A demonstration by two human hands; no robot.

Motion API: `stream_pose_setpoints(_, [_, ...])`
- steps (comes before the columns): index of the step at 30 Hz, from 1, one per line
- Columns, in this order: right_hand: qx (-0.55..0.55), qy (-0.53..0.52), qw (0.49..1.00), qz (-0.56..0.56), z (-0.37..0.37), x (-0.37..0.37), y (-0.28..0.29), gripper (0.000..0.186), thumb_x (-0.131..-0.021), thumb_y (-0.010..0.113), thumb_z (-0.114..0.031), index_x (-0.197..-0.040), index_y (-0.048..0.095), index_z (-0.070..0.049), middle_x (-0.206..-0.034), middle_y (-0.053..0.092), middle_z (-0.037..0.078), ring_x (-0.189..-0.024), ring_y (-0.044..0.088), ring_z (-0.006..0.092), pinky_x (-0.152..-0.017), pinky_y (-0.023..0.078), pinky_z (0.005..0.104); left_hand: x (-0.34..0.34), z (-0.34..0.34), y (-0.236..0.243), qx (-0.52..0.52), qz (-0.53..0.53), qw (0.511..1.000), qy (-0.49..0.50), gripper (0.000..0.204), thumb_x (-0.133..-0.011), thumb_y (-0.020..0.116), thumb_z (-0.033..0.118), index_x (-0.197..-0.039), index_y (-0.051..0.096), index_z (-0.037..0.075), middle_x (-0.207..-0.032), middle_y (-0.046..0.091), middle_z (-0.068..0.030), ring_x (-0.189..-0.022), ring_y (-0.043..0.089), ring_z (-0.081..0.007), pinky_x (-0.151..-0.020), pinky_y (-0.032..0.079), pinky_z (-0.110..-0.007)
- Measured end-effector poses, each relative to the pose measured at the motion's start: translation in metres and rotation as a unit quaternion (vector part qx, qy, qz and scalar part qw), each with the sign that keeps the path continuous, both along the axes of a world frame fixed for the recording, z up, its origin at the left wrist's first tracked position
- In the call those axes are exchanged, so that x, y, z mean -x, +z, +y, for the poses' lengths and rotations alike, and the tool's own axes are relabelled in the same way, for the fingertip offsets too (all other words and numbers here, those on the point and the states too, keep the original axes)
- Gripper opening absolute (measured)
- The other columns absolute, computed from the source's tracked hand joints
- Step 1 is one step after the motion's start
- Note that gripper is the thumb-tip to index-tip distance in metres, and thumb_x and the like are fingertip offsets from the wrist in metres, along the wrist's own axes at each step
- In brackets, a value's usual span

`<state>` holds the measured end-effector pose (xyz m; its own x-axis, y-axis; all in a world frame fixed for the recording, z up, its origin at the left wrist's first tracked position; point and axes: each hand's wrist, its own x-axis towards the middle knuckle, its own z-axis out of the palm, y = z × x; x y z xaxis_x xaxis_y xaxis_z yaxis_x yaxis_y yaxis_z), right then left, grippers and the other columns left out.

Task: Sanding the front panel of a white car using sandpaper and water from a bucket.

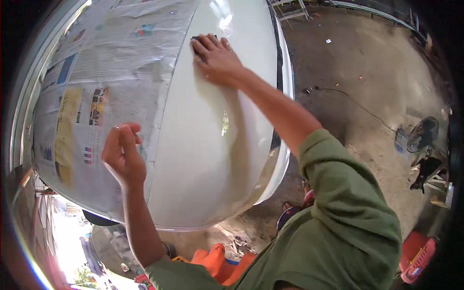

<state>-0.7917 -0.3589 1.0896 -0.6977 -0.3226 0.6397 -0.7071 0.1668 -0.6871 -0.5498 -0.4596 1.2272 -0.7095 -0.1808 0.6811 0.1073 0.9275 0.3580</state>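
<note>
My right hand [216, 60] lies on a glossy white vehicle panel [193, 145], near its far end. Under its fingertips sits a black flat pad [195, 39], like a piece of sandpaper; the palm covers most of it. The panel looks wet and reflects light. My left hand [124, 157] is held up over the newspaper masking [130, 106] on the panel's left side. Its fingers are curled in, and nothing shows between them. A straight edge separates the paper from the bare white surface.
On the dirt floor to the right are a fan [423, 134] with a dark cord and a black animal [427, 171]. A red plastic object [418, 253] stands at the lower right. Orange cloth-like material [212, 258] lies below the panel's near edge. A metal stand [292, 9] is far off.
</note>
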Motion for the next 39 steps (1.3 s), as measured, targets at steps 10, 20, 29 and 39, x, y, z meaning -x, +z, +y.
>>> stream_pose_setpoints(10, [-0.165,0.076,0.975,0.128,0.009,0.034,0.006,0.057,-0.093,0.040,-0.030,-0.145,0.031,-0.009,-0.150,0.032,0.011,-0.141,0.024,0.0266,-0.115,0.014,0.0487,0.005,-0.013,-0.038,0.187,0.100,0.976,-0.044,0.021,-0.095,0.048,0.011,-0.087,0.064,-0.001,-0.072,0.063,-0.0096,-0.057,0.057,-0.0203,-0.052,0.045,-0.032])
stream_pose_setpoints(20, [-0.195,0.200,0.930,0.238,0.028,-0.044,-0.009,0.058,-0.093,0.046,-0.033,-0.144,0.033,-0.009,-0.149,0.032,0.014,-0.142,0.019,0.0306,-0.115,0.010,0.0509,-0.012,-0.013,-0.019,0.298,0.046,0.952,-0.063,0.031,-0.098,0.045,0.021,-0.103,0.062,-0.004,-0.068,0.059,-0.0088,-0.058,0.055,-0.0206,-0.053,0.043,-0.032])
stream_pose_setpoints(29, [-0.192,0.075,0.971,0.123,-0.002,0.030,-0.009,0.056,-0.090,0.049,-0.023,-0.143,0.033,-0.010,-0.148,0.034,0.011,-0.138,0.028,0.0306,-0.111,0.020,0.0553,-0.016,-0.020,-0.021,0.266,0.000,0.962,-0.056,0.038,-0.096,0.049,0.029,-0.113,0.059,-0.003,-0.071,0.061,-0.0065,-0.058,0.057,-0.0192,-0.057,0.042,-0.033])
stream_pose_setpoints(39, [-0.203,-0.011,0.966,0.157,-0.037,0.116,0.002,0.050,-0.094,0.041,-0.026,-0.140,0.038,-0.007,-0.149,0.033,0.013,-0.137,0.028,0.0345,-0.109,0.020,0.0562,-0.006,-0.026,-0.023,0.208,-0.054,0.977,0.018,0.044,-0.099,0.040,0.035,-0.115,0.059,-0.001,-0.070,0.060,-0.0084,-0.062,0.058,-0.0197,-0.059,0.045,-0.033])
